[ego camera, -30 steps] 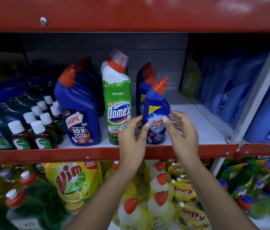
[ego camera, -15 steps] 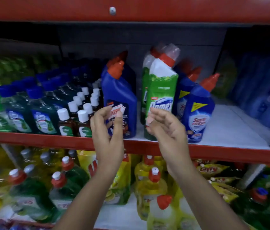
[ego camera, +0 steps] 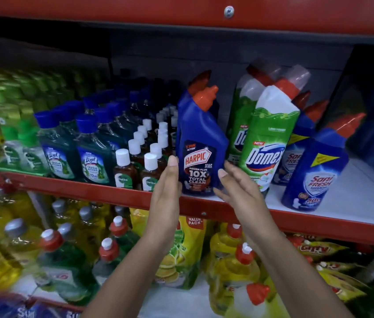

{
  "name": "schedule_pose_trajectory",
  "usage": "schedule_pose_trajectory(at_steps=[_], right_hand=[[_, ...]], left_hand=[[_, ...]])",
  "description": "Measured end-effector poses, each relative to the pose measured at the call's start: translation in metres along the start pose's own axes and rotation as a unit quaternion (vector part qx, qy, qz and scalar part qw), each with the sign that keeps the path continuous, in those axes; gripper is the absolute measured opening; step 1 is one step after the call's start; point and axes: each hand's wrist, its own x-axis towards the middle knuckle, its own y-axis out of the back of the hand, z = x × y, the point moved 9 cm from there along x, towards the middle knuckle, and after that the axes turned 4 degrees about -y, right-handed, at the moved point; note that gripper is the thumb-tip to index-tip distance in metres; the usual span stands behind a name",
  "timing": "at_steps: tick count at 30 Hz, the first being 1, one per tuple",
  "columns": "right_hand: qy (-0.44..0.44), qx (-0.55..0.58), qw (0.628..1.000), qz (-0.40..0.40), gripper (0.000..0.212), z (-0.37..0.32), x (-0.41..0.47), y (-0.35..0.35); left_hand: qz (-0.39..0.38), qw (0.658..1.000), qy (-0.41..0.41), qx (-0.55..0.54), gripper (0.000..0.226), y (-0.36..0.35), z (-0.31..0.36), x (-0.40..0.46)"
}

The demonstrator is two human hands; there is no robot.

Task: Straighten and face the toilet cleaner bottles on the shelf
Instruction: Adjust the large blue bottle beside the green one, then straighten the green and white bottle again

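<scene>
— Where is the Harpic bottle [ego camera: 201,143] found?
— It is seen standing at the front edge of the middle shelf [ego camera: 121,195], its label turned toward the camera and its orange cap angled to the right. A second blue bottle is partly hidden right behind it.

— How are the hands placed?
— The left hand [ego camera: 166,193] is held flat and upright at the bottle's left side, fingers extended; the right hand [ego camera: 238,191] is spread at its right side, fingers loosely curved. Nothing is gripped by either hand. Whether the fingertips are actually touching the plastic cannot be told, as they overlap the bottle in this view.

— What is stood beside it?
— To the right, a green Domex bottle [ego camera: 267,148] is set just beside the Harpic, leaning slightly, with another green bottle behind it. Further right, a blue Sani Fresh bottle [ego camera: 314,173] is placed near the shelf's front, label forward, and more of the same are lined up behind. To the left, small brown Dettol bottles [ego camera: 124,171] with white caps are packed in rows, and Lizol bottles [ego camera: 93,159] with blue caps are ranged beyond them.

— And below?
— Yellow and green dishwash bottles are crowded on the lower shelf, with a yellow value pack pouch [ego camera: 181,249] shown between the two forearms.
</scene>
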Motion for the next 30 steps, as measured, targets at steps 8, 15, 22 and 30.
schedule_pose_trajectory(at_steps=[8,15,22,30], right_hand=[[-0.014,-0.040,0.998,-0.039,0.035,0.005,0.005,-0.007],[0.003,-0.019,0.999,-0.032,0.035,0.000,-0.001,-0.005],[0.234,-0.073,0.944,0.221,0.026,-0.045,-0.048,0.060],[-0.003,-0.036,0.991,0.132,0.058,0.006,-0.021,0.084]], left_hand=[[-0.005,0.999,-0.007,-0.039,0.027,0.001,0.002,0.001],[-0.002,0.998,-0.043,0.037,0.057,0.001,-0.004,-0.003],[-0.055,0.986,-0.138,0.073,0.052,-0.035,0.009,-0.014],[-0.151,0.988,0.030,-0.017,0.045,-0.093,-0.017,0.001]])
